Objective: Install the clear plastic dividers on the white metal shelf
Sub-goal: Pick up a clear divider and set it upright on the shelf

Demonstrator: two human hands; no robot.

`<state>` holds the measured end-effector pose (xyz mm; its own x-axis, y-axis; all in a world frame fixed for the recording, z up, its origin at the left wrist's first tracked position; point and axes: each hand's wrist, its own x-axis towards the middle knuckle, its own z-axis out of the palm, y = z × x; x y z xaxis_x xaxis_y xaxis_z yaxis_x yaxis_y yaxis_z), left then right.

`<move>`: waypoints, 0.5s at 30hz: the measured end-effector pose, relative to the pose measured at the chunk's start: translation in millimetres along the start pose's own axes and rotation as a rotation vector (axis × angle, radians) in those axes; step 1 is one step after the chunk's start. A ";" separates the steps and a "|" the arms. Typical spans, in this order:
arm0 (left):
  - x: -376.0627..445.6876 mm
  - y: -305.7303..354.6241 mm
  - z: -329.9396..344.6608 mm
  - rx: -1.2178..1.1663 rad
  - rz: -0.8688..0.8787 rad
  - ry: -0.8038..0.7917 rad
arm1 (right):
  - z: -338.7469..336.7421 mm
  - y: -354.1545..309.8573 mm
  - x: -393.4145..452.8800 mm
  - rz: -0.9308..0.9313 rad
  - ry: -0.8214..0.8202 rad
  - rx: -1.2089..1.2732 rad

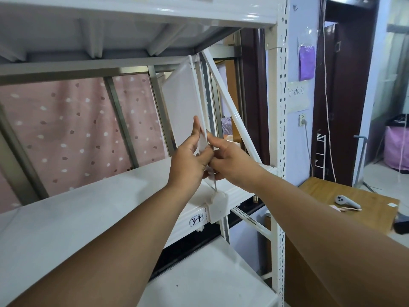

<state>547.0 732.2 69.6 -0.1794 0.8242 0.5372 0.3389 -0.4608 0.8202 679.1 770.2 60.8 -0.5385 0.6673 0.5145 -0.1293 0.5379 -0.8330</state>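
A frosted clear plastic divider [181, 100] stands upright between the middle board of the white metal shelf [73, 213] and the board above it. My left hand [190, 158] grips the divider's front edge from the left. My right hand [230, 160] pinches the same edge from the right, just below. The divider's lower front corner runs down into a white plastic clip [218, 208] on the shelf's front lip, beside a label reading 3-4. The part of the divider behind my hands is hidden.
A white diagonal brace [230, 111] crosses the shelf's right end next to the perforated upright [282, 129]. Behind the shelf hangs a pink spotted curtain [73, 129]. To the right, a wooden table [354, 200] carries a white controller [346, 201]. A lower shelf board [210, 275] lies beneath.
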 end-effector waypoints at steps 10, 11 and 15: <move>-15.8 -15.0 6.7 0.158 0.016 0.006 | 7.4 30.7 -10.3 -0.014 0.095 -0.091; -17.1 -19.1 7.4 0.166 0.024 0.028 | 8.9 32.1 -11.0 -0.023 0.104 -0.120; -11.9 -23.0 8.2 0.189 0.029 0.046 | 7.8 33.4 -8.5 -0.033 0.112 -0.166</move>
<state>548.9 735.7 42.7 -0.2076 0.7938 0.5717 0.5111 -0.4103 0.7553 672.8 778.5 26.9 -0.4387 0.6965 0.5678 -0.0013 0.6313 -0.7755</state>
